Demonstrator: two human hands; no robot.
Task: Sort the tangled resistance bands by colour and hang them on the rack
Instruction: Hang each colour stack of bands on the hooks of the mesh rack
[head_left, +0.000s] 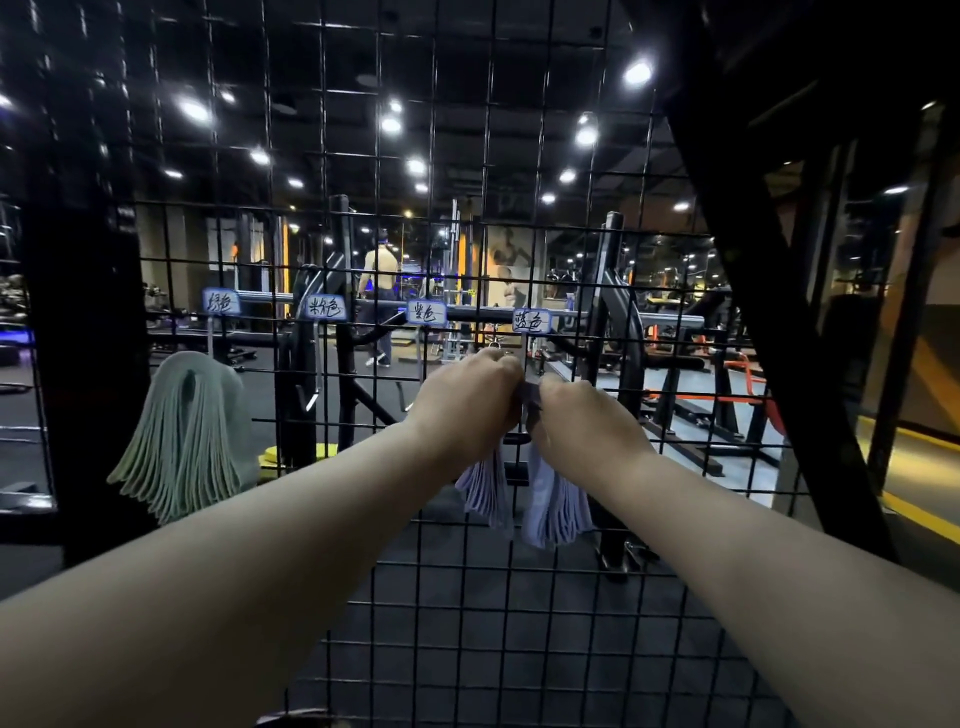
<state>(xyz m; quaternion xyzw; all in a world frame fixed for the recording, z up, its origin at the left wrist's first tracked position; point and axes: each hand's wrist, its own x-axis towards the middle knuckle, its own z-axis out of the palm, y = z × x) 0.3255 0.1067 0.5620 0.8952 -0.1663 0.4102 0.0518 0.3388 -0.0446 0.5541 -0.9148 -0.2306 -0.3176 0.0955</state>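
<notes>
Left hand (467, 400) and right hand (582, 415) are sitting side by side at frame centre, fingers curled and pinching the pale blue bands (556, 509), whose loops are hanging just below. Green bands (182, 441) are hanging at left on the wire rack (506, 605), handwritten labels (531, 320) sitting above

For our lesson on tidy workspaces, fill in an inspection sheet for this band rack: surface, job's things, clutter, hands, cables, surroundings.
Surface: black wire grid rack, upright, with four handwritten labels in a row.
Job's things: green bands hang under the first label; pale blue bands are below the fourth; the hook under the second is bare.
Clutter: a yellow object on the floor behind the rack.
Hands: left hand and right hand both grip the pale blue bands near their top; any hook there is hidden.
Cables: nothing seen.
Surroundings: dim gym, weight machines, ceiling lights, a person standing beyond the rack.
</notes>
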